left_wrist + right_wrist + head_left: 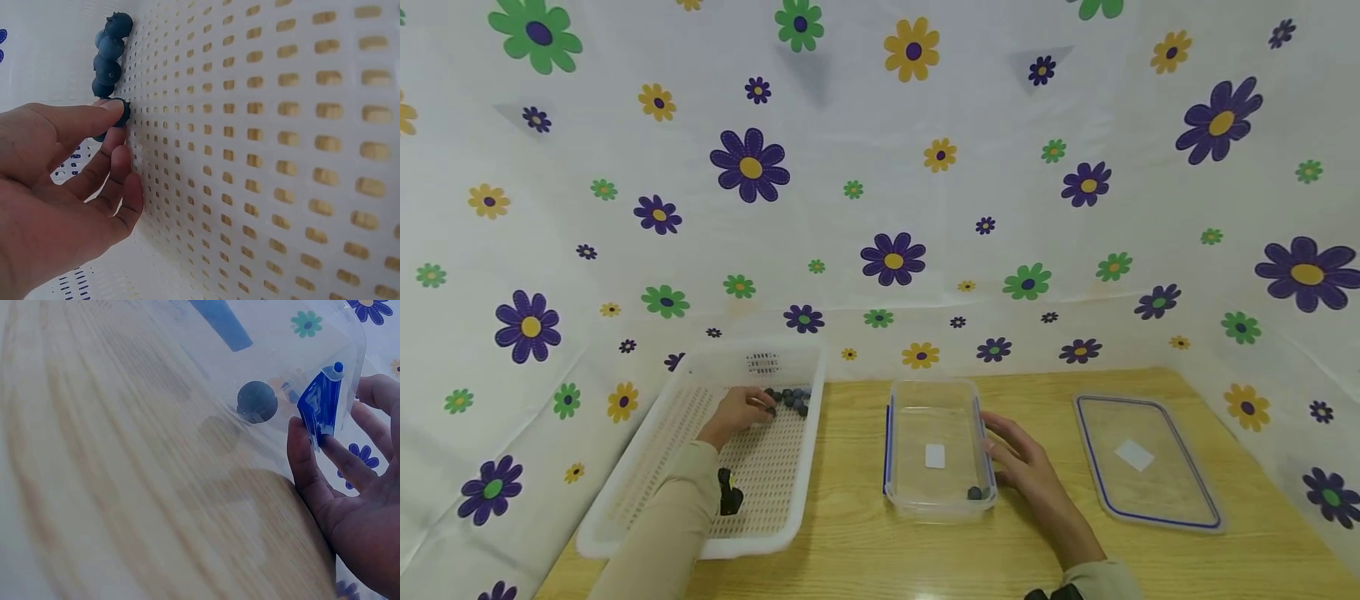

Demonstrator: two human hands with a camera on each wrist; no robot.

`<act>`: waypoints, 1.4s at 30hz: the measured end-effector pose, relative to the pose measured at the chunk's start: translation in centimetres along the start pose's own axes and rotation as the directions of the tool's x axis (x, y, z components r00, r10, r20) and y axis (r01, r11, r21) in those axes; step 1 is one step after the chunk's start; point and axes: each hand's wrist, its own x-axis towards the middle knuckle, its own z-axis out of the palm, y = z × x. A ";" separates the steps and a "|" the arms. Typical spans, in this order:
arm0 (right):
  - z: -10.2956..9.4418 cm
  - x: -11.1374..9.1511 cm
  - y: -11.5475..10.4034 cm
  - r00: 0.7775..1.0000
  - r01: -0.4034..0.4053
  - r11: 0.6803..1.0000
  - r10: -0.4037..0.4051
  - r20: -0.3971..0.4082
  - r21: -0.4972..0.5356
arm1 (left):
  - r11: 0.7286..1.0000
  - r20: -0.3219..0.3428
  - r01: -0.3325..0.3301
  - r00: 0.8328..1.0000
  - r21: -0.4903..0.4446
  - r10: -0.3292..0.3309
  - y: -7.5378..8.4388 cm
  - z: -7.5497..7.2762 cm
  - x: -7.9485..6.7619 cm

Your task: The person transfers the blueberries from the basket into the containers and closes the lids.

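In the white basket, my left hand pinches a blueberry between thumb and fingertips, low by the perforated floor. More blueberries sit in a row just beyond it; the head view shows this cluster near the basket's far right corner. My right hand rests against the right side of a clear plastic container, its fingers relaxed around a blue side clip. Through the container wall a dark blueberry shows, lying in the near right corner.
The white basket stands on the left of the wooden table. To the right lies a clear lid with a blue seal. A flower-printed sheet hangs behind and at both sides.
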 end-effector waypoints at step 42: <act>0.4 -0.2 -0.3 1.000 -0.010 1.000 0.010 0.002 0.007 | 0.781 -0.280 -0.464 0.884 -0.419 0.375 14.7 2.4 -8.0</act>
